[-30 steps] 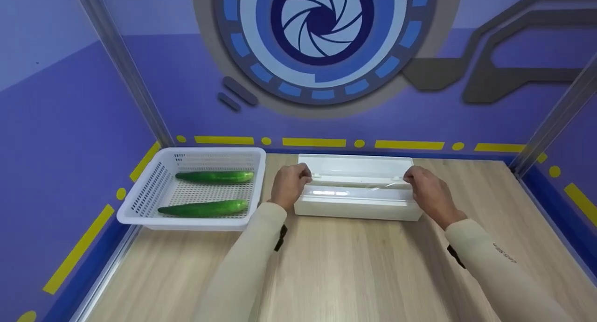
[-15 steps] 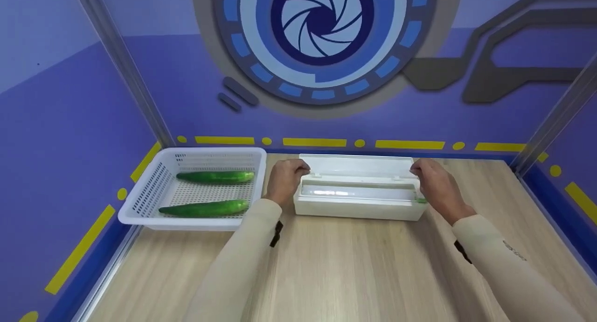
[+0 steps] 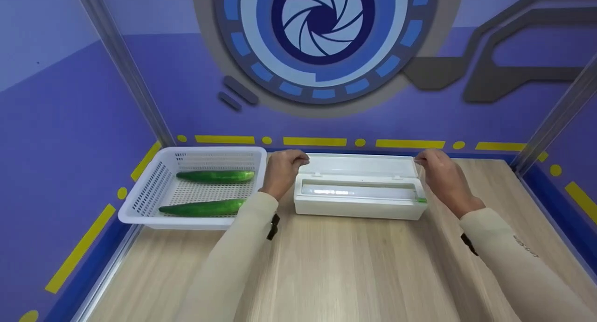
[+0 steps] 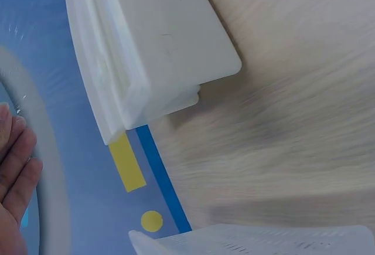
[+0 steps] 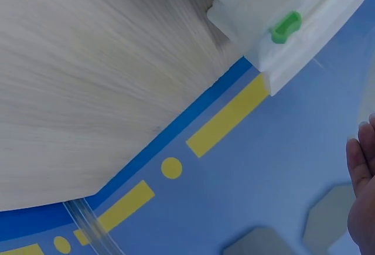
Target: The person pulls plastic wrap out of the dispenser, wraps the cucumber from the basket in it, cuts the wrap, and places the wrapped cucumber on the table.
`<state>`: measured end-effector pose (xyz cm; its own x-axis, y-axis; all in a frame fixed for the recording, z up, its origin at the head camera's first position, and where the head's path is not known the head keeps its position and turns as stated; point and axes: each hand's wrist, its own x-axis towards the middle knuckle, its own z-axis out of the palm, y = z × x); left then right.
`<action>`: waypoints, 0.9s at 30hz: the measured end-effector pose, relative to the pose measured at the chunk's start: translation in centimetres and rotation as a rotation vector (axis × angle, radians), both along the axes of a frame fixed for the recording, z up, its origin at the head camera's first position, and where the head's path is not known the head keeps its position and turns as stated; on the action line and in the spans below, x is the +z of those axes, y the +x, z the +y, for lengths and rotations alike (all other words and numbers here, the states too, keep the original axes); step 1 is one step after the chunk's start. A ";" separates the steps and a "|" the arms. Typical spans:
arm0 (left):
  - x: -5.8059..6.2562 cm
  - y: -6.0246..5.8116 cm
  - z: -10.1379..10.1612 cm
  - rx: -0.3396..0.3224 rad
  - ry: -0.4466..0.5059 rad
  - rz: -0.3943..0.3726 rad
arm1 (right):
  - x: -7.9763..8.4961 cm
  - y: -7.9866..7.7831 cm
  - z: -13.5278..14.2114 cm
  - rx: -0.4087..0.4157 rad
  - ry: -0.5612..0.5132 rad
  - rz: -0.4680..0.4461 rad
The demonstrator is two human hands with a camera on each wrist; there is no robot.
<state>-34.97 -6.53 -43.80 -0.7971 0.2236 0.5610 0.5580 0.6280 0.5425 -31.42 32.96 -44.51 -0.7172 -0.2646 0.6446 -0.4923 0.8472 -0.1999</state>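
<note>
White box point(image 3: 360, 209) w/ lid point(image 3: 358, 166) up; hands point(image 3: 283, 171) point(image 3: 444, 178) pinch clear film point(image 4: 22, 32), v. hard to see.

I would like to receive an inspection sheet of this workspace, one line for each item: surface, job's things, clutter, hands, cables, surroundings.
Surface: wood-grain table, bare in front of the box.
Job's things: white box, lid open, pale roll inside, green slider at its right end; white basket with far cucumber and near cucumber.
Clutter: nothing seen.
Left hand: fingertips pinched near the lid's left end, apparently on clear film, barely visible.
Right hand: fingertips pinched near the lid's right end, apparently likewise.
Cables: nothing seen.
Surroundings: blue-purple wall with yellow marks; metal corner posts.
</note>
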 end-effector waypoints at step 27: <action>5.4 0.0 -0.5 -0.040 0.029 0.178 | 5.3 0.5 0.1 0.005 -0.027 0.153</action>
<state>-34.97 -7.01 -38.42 -0.6755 0.2346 0.6991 0.6710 0.5886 0.4508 -30.96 33.07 -39.24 -0.6090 -0.2491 0.7531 -0.5226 0.8402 -0.1447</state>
